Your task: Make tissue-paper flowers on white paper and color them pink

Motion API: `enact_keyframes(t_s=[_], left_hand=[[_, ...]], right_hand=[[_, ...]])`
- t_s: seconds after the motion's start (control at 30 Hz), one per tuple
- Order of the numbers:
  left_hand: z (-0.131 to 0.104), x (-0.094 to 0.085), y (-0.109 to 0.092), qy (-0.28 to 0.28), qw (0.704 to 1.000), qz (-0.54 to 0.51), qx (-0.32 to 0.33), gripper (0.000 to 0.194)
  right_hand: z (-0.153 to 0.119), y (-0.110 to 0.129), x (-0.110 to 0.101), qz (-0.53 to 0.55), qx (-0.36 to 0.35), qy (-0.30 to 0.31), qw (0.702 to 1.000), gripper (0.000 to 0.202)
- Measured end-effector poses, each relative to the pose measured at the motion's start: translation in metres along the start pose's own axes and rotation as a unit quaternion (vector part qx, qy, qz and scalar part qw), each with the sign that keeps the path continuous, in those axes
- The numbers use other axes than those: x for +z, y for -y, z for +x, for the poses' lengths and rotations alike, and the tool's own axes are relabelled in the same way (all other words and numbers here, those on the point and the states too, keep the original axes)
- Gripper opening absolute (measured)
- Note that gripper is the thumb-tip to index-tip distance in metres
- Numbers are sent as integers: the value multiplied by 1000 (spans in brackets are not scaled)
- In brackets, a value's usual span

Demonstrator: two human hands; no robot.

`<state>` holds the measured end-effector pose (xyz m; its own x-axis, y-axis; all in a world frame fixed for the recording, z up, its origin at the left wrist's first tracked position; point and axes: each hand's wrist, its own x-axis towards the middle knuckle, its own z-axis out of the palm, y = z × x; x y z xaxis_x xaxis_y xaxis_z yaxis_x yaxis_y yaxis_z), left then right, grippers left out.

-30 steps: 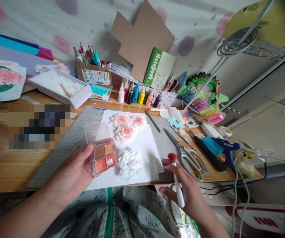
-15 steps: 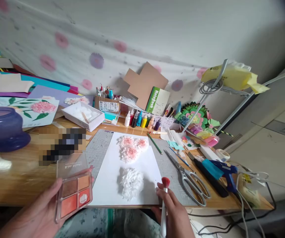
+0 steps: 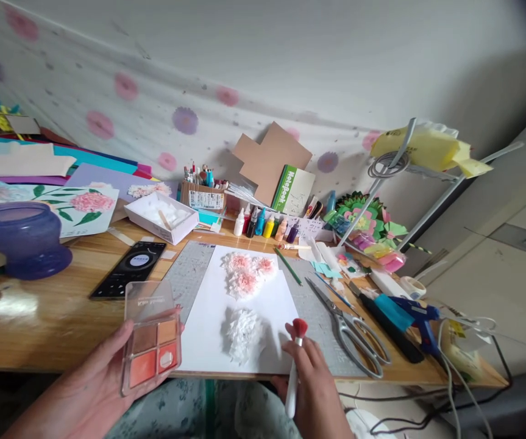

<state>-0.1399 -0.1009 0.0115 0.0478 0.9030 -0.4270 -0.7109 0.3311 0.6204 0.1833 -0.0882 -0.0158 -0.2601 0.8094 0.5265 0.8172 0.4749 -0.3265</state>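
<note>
An open makeup palette (image 3: 144,368) with four pans and a clear lid rests in my left hand (image 3: 102,378), thumb along its left side. My right hand (image 3: 315,381) is closed on a white-handled brush (image 3: 292,384), its red bristles pointing up. Between the hands, a fluffy white paper flower (image 3: 244,335) lies on white paper (image 3: 203,329) near the table's front edge. Farther back on the same paper, three flowers with pink centres (image 3: 247,281) sit close together. Neither the brush nor the palette touches a flower.
Scissors (image 3: 351,335), a green pencil (image 3: 289,266) and a glue gun (image 3: 420,320) with cables lie right. A phone (image 3: 130,268) and purple bowl (image 3: 20,238) are left. Behind stand a white tray (image 3: 183,227), paint bottles (image 3: 261,222) and a notebook (image 3: 297,189).
The view has shifted slightly left. My left hand and the palette have moved right, nearer the paper. The brush has moved a little left and leans more.
</note>
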Motion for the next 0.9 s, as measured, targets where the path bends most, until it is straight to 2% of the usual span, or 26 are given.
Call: enact_keyframes(t_s=[0.13,0.23,0.4,0.5,0.57,0.63,0.77,0.83,0.9], left_hand=[[-17,24,-6,-37,999,2,-6,46],[-20,33,-9,-44,999,-12,-6,45],[-19,32,-10,-37,999,-38,-7,44],[-15,30,-9,-36,998,-44,-10,42],[-10,27,-7,-38,998,-54,-9,40],[-4,24,-6,-39,997,-68,-4,40],[9,22,-9,-64,995,-70,32,50],[15,25,-13,-81,994,-54,48,58],[22,32,-19,-74,994,-34,67,60]], right_hand=[[3,5,-8,22,12,36,999,38],[6,7,-10,45,3,68,997,34],[5,5,-8,98,9,65,993,30],[5,-1,-4,120,14,28,992,26],[9,-7,-1,107,-11,-9,994,20],[17,-14,1,85,-48,-19,995,18],[41,-26,6,70,-93,20,993,21],[54,-28,9,81,-88,45,992,20],[66,-28,12,102,-62,81,990,21]])
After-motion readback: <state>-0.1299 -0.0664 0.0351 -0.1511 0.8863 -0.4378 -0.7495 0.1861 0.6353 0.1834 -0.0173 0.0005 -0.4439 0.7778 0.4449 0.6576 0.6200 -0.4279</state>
